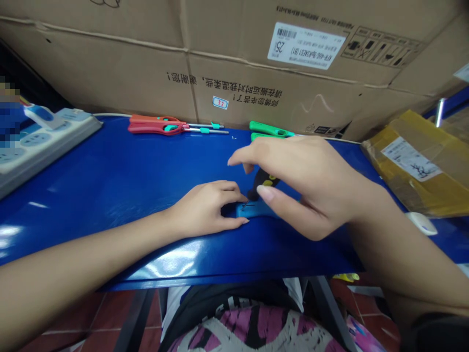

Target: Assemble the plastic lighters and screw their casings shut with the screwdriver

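Observation:
On the blue table lies a blue piece (253, 210), which looks like the handle of a long-necked lighter; its right part is hidden behind my right hand. My left hand (208, 208) pinches its left end, thumb in front and fingers behind. My right hand (311, 183) curls loosely around a screwdriver (264, 182) with a black and yellow handle. The screwdriver's thin shaft slants down to the left, its tip at the left end of the blue piece. Whether the tip sits in a screw is too small to tell.
Red lighters (157, 125) and green lighters (269, 129) lie along the back, before a large cardboard box (227, 73). A white power strip (44, 137) stands at left. At right are a taped parcel (421, 161) and a small white object (421, 223). The table's front edge (220, 279) is close.

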The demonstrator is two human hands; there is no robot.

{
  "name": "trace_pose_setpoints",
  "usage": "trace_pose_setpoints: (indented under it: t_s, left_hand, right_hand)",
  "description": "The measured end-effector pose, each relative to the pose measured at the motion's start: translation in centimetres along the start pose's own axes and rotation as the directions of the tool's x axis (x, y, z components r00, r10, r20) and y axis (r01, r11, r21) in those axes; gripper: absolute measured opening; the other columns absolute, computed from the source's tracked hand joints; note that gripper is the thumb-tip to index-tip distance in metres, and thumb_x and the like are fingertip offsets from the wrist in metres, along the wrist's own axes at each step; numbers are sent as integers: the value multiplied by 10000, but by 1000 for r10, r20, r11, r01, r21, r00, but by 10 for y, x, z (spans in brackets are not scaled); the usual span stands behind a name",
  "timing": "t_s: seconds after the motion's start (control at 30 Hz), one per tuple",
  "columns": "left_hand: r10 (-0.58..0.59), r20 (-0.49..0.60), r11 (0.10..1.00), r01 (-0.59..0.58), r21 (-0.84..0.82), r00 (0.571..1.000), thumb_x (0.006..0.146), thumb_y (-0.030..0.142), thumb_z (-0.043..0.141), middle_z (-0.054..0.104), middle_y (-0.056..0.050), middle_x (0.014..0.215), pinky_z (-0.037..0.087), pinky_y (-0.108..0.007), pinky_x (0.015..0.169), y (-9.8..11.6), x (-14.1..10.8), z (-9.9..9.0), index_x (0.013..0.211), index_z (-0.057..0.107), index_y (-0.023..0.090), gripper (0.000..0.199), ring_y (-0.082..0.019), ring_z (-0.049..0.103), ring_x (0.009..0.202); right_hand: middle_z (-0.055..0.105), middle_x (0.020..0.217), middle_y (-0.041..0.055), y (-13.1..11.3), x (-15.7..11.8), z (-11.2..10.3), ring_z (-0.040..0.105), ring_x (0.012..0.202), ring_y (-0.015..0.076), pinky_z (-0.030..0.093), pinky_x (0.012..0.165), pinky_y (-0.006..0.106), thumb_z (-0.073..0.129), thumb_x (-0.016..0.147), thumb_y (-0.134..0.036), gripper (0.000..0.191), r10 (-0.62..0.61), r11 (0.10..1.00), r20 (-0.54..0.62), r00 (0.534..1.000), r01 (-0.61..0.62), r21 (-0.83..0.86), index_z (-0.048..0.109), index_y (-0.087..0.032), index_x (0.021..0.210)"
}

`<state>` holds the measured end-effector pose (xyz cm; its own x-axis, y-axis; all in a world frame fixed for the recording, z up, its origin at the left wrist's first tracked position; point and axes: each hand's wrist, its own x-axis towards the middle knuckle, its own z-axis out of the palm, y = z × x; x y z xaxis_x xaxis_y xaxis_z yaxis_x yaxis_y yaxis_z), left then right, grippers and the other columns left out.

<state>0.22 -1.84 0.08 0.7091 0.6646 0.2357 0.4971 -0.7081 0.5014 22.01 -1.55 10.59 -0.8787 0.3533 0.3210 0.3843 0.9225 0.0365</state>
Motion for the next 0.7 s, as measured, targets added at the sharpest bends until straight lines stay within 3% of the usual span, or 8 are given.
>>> trace_pose_setpoints:
  t_s: [0.07, 0.23, 0.3, 0.4, 0.5, 0.63, 0.7]
  left_hand:
    - [1, -3, 1000, -1, 5, 1000, 894, 404, 705, 709, -33, 1058, 531, -319, 806, 0, 0, 0, 1129, 713, 226, 294, -221, 684, 981]
    - [-21, -9, 1000, 21, 24, 1000, 866, 407, 737, 707, -27, 1013, 525, -290, 747, 1, 1, 0, 1054, 723, 206, 276, -202, 681, 906]
    - [-10, -16, 1000, 10, 27, 1000, 869, 407, 736, 704, -21, 989, 523, -290, 750, 1, 1, 0, 1063, 724, 211, 276, -203, 684, 905]
    - [10, -10, 1000, -9, 20, 1000, 893, 407, 713, 709, -29, 1062, 527, -308, 812, -1, 0, 1, 1126, 720, 224, 297, -217, 686, 983]
    - [16, -19, 999, -16, 27, 1000, 889, 424, 714, 712, -36, 1093, 529, -308, 808, -2, -1, 2, 1144, 721, 226, 323, -220, 689, 993]
    - [-4, -22, 999, 4, 37, 1000, 874, 427, 726, 711, -24, 1016, 521, -290, 748, -2, 0, 2, 1087, 731, 226, 293, -207, 689, 925]
    - [-6, -6, 1000, 6, 20, 1000, 885, 430, 716, 709, -25, 1047, 526, -293, 772, -2, 0, 2, 1110, 725, 227, 303, -206, 688, 954]
  right_hand:
    - [691, 1224, 108, 1, -1, -1, 668, 973, 194, 475, 759, 315, 353, 1016, -290, 383, -14, 999, 18, 1000, 14, 34, 520, -152, 1331]
    - [741, 946, 39, 1, -1, -1, 632, 732, 161, 404, 650, 284, 424, 1037, -473, 358, 54, 991, -30, 998, -57, -118, 617, -192, 1144]
    - [726, 1038, 69, 2, -1, -4, 636, 784, 178, 410, 658, 288, 396, 1037, -471, 394, 65, 993, -16, 998, -66, -98, 596, -171, 1196]
    - [659, 1221, 123, 4, -1, -9, 635, 922, 204, 449, 714, 307, 353, 1031, -340, 374, 37, 998, 67, 997, -39, 39, 541, -143, 1286]
    - [681, 1164, 93, 6, -1, -8, 638, 926, 192, 451, 744, 301, 370, 1034, -310, 318, 46, 997, 75, 996, -51, 64, 575, -172, 1234]
    - [728, 973, 56, 5, -2, -4, 663, 822, 198, 419, 676, 290, 376, 1045, -515, 426, 109, 989, 10, 994, -107, -103, 618, -190, 1176]
    - [724, 1054, 86, 4, -2, -5, 672, 871, 222, 433, 684, 303, 333, 1048, -515, 475, 100, 989, 6, 995, -99, -113, 598, -167, 1235]
